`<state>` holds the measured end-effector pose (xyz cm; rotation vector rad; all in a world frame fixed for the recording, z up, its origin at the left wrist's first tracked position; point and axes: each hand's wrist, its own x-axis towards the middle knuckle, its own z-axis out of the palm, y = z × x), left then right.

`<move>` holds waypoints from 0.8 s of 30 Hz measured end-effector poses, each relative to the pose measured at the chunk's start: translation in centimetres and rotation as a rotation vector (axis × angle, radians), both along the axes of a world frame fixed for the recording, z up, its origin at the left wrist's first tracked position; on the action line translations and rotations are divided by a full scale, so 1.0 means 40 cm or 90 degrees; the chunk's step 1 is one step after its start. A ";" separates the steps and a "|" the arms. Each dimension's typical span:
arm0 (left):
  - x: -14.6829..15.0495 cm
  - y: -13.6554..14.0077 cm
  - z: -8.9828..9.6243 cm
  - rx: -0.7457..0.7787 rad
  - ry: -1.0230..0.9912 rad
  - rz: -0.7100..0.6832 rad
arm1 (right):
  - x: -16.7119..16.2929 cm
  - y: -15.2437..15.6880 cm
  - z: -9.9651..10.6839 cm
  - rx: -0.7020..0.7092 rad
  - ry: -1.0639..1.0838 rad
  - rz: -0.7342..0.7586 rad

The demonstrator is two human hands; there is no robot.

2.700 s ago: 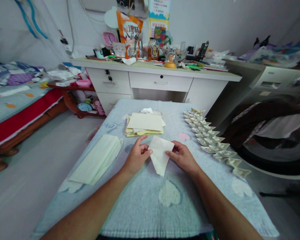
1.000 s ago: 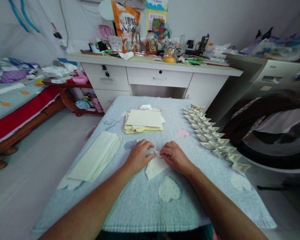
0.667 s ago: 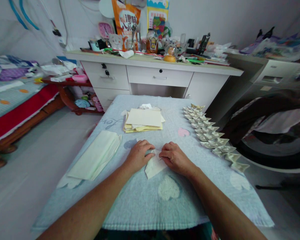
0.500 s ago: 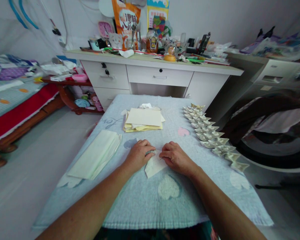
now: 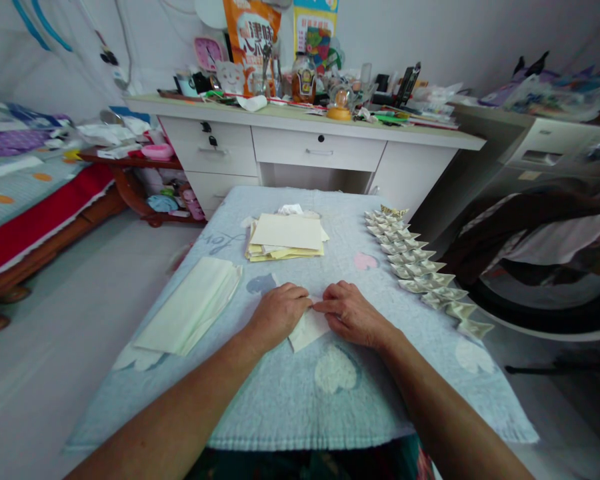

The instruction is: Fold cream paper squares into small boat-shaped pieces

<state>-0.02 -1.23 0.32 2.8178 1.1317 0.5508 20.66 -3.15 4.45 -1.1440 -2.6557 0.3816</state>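
Note:
A partly folded sheet of pale paper (image 5: pixel 309 331) lies on the blue cloth in front of me. My left hand (image 5: pixel 281 311) is closed on its upper left part, the fingers covering that edge. From the other side my right hand (image 5: pixel 347 312) grips the paper, its index finger stretched toward my left fingertips. The two hands almost meet at the paper's top, and the folds under them are hidden. To the right stand rows of folded paper boats (image 5: pixel 414 257), several of them nested closely together.
A stack of cream and yellow paper sheets (image 5: pixel 287 233) lies beyond my hands. Long pale folded papers (image 5: pixel 189 307) rest at the left. Behind the table stands a white desk (image 5: pixel 320 143) crowded with jars and packets; a washing machine (image 5: pixel 545 160) is at the right.
My hands have drawn closer together over the paper. The right index finger now reaches to the left fingertips, and more of the paper's top is covered. The view has shifted slightly.

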 end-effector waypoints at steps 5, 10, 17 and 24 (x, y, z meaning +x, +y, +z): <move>0.006 -0.020 0.004 0.029 0.051 0.003 | 0.002 -0.001 0.005 -0.006 -0.028 0.003; 0.013 -0.036 0.000 0.051 0.079 0.024 | -0.007 -0.003 -0.002 -0.002 -0.058 -0.033; 0.023 -0.054 0.018 0.031 0.113 0.044 | -0.016 -0.018 -0.006 0.045 -0.133 -0.050; 0.021 -0.059 0.014 0.023 0.110 0.049 | 0.060 -0.068 -0.015 0.066 -0.137 -0.072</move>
